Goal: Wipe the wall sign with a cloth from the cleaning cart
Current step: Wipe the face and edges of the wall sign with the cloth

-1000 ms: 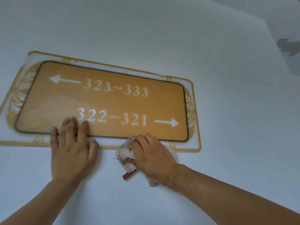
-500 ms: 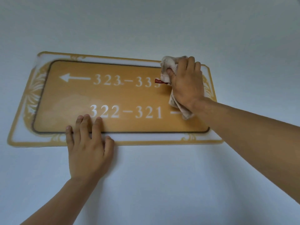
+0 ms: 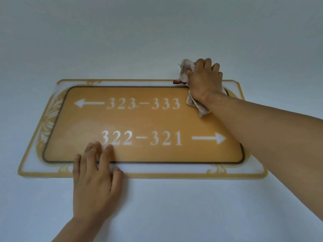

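The wall sign (image 3: 143, 123) is an orange panel with white room numbers and arrows, set in a white border with gold trim. My right hand (image 3: 204, 79) presses a crumpled off-white cloth (image 3: 186, 70) with a small red tag against the sign's upper right corner. Part of the cloth hangs below my wrist, over the orange panel. My left hand (image 3: 96, 179) lies flat with fingers spread on the sign's lower edge, below the digits 322. My right forearm hides the sign's right end.
A plain pale wall (image 3: 157, 32) surrounds the sign on every side. No other objects are in view.
My right hand carried the cloth from the sign's lower edge up to its upper right corner. My left hand stayed flat on the lower edge.
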Tool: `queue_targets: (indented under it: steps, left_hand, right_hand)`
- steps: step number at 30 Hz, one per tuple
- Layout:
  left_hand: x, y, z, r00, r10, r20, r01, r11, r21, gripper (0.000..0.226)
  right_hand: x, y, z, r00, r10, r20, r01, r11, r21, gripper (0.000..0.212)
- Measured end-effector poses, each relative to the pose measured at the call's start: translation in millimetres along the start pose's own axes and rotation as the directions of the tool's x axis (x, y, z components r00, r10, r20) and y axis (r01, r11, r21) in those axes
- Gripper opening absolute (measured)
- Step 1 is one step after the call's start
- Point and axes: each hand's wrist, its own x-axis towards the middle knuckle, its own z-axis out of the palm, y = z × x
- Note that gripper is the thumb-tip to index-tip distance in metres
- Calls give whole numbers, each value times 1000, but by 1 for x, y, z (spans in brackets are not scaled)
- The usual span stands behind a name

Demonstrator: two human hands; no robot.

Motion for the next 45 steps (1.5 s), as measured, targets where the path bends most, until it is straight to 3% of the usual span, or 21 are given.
queue_targets:
  steps: [10,18,32,45]
  left_hand:
    - [-1,-1,2,1000,16,26,-17,999,36,58]
    - [-2,-4,3,998,35,57,-39,997,64,62]
    - [-5,-6,-1,983,99,156,-114,989,91,73]
    - [-3,-11,-6,970,154,190,-173,981,86,74]
  right_hand:
    - [8,-16,15,995,-48,90,51,998,-35,48]
    - [-17,-42,21,957,-288,23,288,958,17,42]
    - [-79,-81,6,947,-319,36,315,946,80,42]
    - [-169,-102,-5,897,-442,6,441,896,50,33]
